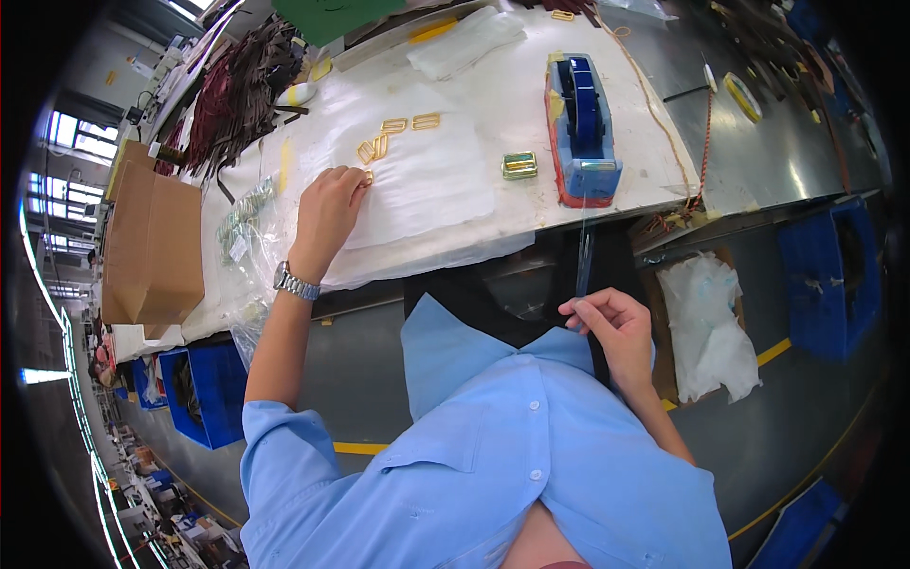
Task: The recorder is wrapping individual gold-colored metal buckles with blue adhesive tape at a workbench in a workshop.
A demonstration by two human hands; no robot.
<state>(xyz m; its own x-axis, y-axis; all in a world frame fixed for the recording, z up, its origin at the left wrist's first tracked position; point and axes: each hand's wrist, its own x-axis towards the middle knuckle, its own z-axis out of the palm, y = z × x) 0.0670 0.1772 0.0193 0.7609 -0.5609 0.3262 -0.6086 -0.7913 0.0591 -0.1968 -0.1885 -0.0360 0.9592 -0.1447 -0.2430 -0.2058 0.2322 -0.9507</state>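
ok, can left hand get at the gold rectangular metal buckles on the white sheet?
Likely yes: the left hand is at the nearest gold buckle, and nothing visible blocks the other buckles.

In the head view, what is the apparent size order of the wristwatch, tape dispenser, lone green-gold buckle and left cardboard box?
1. Cardboard box
2. Tape dispenser
3. Wristwatch, green-gold buckle: too alike to rank

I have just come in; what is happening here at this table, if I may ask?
At the white table, a person in a light blue shirt holds in the right hand a clear tape strip that runs from the blue-and-red tape dispenser. The left hand has its fingertips at a gold buckle on the white sheet; whether they grip it is unclear. More gold buckles lie just beyond it.
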